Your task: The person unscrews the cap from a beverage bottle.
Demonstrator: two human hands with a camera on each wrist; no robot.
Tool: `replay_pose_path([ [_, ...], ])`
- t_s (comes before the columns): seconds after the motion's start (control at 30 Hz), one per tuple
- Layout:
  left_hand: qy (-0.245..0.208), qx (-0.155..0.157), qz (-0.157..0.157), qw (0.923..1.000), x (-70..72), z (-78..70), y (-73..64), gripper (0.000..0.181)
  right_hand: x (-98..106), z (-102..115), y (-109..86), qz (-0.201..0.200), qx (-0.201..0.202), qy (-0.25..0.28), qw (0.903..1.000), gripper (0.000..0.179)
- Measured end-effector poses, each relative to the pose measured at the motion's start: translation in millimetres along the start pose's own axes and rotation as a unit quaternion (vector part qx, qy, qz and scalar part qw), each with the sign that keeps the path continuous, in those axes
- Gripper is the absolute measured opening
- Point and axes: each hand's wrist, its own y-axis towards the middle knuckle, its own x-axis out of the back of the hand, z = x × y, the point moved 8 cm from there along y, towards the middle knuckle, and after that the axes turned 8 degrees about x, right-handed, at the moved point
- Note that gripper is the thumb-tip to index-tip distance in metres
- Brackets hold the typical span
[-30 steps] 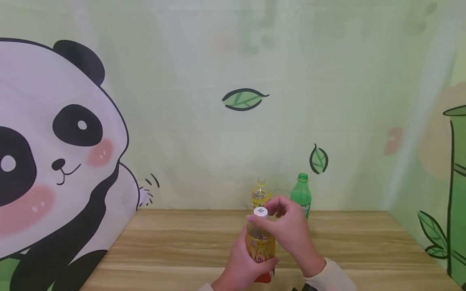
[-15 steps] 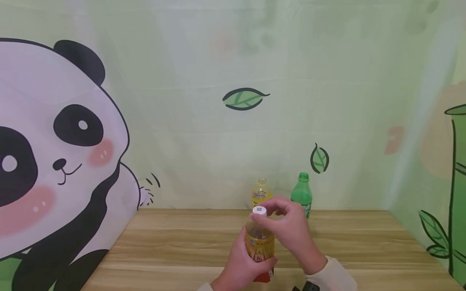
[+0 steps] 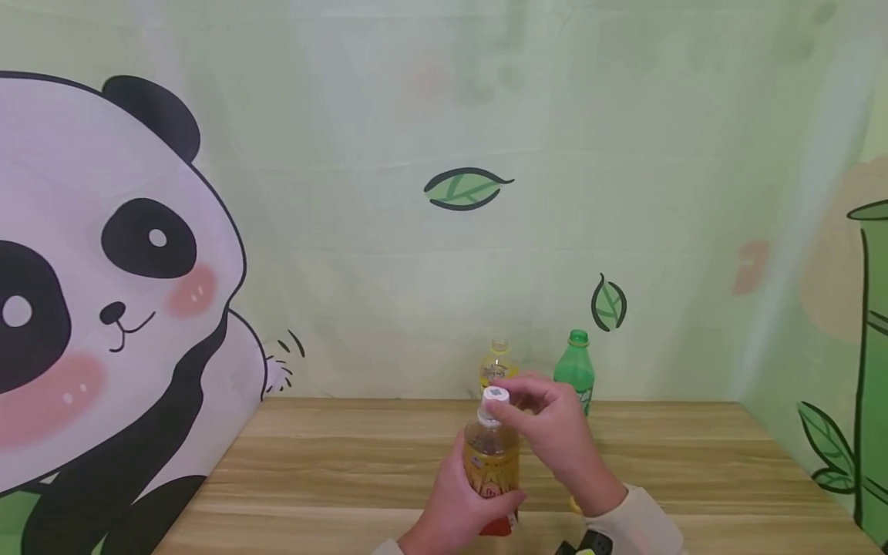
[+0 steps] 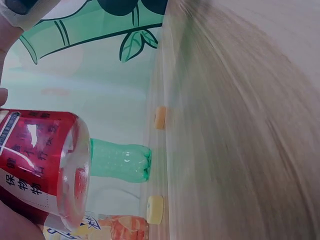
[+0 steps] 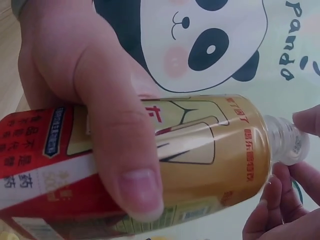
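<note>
My left hand [image 3: 461,493] grips the body of a drink bottle [image 3: 491,466], gold above and red below, held with its neck up. In the right wrist view, the left thumb [image 5: 132,170] lies across the label. My right hand [image 3: 555,428] pinches a white cap [image 3: 496,395] between thumb and fingers. The cap sits raised over the bottle's neck [image 3: 489,418], part of which shows beneath it. In the left wrist view, the bottle's red lower part [image 4: 37,155] is held above the tabletop.
A green bottle [image 3: 574,366] and a yellow-labelled bottle [image 3: 494,371], both without caps, stand at the back of the wooden table [image 3: 333,462]. An orange cap [image 4: 160,117] and a yellow cap [image 4: 155,210] lie on the tabletop. A panda-printed backdrop [image 3: 347,270] hangs behind.
The white cap has risen a little with my right fingers, and more of the neck shows below it. Something yellow now peeks out beside my right wrist. The left hand keeps its grip.
</note>
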Motion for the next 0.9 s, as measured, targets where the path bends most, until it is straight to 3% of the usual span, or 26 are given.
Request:
replay_pose_path([
  [0.17,0.000,-0.004,-0.008,1.0000,7.4,0.3,0.2,0.080,1,-1,0.7,0.005,0.021,0.001,0.9998,0.024],
  [0.33,-0.013,-0.007,-0.019,0.9997,21.9,2.1,7.1,0.083,2,-4,0.6,0.017,0.017,0.003,0.9997,0.025],
  [0.53,0.026,-0.023,-0.054,0.9979,46.4,7.8,24.0,0.077,-6,-17,-1.2,0.045,-0.009,0.010,0.9989,0.026],
  [0.7,0.061,-0.009,-0.082,0.9947,69.4,23.3,42.3,0.078,-21,-35,-5.1,0.094,-0.003,0.009,0.9956,0.026],
  [0.9,0.080,0.015,-0.086,0.9929,92.2,39.8,63.4,0.086,-42,-61,-11.6,0.142,0.001,-0.012,0.9898,0.025],
])
